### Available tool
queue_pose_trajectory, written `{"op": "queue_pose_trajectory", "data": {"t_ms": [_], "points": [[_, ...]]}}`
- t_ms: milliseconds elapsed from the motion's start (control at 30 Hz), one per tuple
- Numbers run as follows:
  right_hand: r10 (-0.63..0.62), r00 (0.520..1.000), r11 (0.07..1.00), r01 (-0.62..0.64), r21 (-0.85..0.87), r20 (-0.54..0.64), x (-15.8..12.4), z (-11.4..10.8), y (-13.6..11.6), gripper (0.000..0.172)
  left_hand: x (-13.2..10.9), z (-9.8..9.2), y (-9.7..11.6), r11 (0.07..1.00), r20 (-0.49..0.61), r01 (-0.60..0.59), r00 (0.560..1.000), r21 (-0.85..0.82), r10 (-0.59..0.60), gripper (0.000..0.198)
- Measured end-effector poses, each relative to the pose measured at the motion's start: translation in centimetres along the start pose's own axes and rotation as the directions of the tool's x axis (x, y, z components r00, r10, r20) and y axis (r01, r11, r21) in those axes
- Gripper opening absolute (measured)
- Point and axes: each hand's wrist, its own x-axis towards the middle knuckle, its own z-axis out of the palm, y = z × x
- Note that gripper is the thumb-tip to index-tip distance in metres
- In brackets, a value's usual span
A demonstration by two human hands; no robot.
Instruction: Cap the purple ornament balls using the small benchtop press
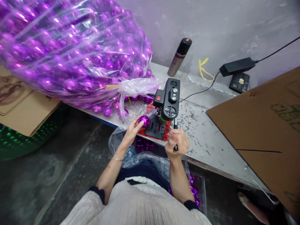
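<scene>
My left hand point(134, 127) pinches a shiny purple ball point(144, 120) and holds it on the black base plate point(155, 129) of a small black bench machine point(168, 99). My right hand point(177, 143) is wrapped round the machine's black lever handle point(175, 127), just right of the base. The machine stands at the near edge of a grey worktable point(211, 140). A clear plastic bag point(142, 157) with purple balls lies in my lap under the table edge.
A huge clear bag of purple balls point(70, 50) fills the upper left, loose balls point(103, 109) beneath it. Also in view: a spray can point(179, 57), a black power adapter point(236, 66) with cable, a cardboard sheet point(264, 125) at right, cardboard point(21, 109) at left, small dark scraps point(192, 117).
</scene>
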Motion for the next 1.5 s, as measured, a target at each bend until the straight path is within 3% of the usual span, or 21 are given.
{"op": "queue_pose_trajectory", "data": {"t_ms": [167, 333, 500, 800, 1067, 1200, 1500], "points": [[0.0, 1.0, 1.0, 0.0, -0.008, -0.011, 0.6, -0.1, -0.1, 0.025, -0.2, 1.8, -1.1, 0.917, 0.076, -0.142, 0.99, 0.373, 0.122, 0.071], [-0.019, 1.0, 1.0, 0.019, -0.018, -0.003, 1.0, -0.2, -0.2, 0.025, 0.6, 2.9, -1.2, 0.672, 0.214, -0.387, 0.92, 0.631, 0.329, 0.058], [-0.022, 1.0, 0.999, 0.022, -0.032, 0.008, 1.0, -0.4, -0.2, 0.026, 0.9, 3.2, -1.8, 0.576, 0.287, -0.496, 0.862, 0.649, 0.418, 0.057], [-0.001, 1.0, 0.999, 0.0, -0.035, -0.027, 1.6, -0.2, -0.4, 0.027, 0.8, 2.8, -1.7, 0.51, 0.371, -0.575, 0.812, 0.64, 0.45, 0.058], [0.0, 0.999, 0.999, -0.002, -0.044, -0.038, 2.1, -0.2, -0.7, 0.028, 2.1, 3.6, -1.8, 0.515, 0.377, -0.593, 0.799, 0.619, 0.468, 0.057], [0.005, 0.999, 0.999, -0.007, -0.035, -0.038, 2.1, -0.2, -0.6, 0.028, 1.7, 3.8, -2.8, 0.519, 0.332, -0.565, 0.814, 0.641, 0.476, 0.064], [0.031, 0.999, 0.996, -0.03, -0.086, 0.011, 1.7, -0.6, -0.8, 0.027, 2.3, 3.7, -4.7, 0.456, 0.379, -0.599, 0.787, 0.658, 0.486, 0.063]]}}
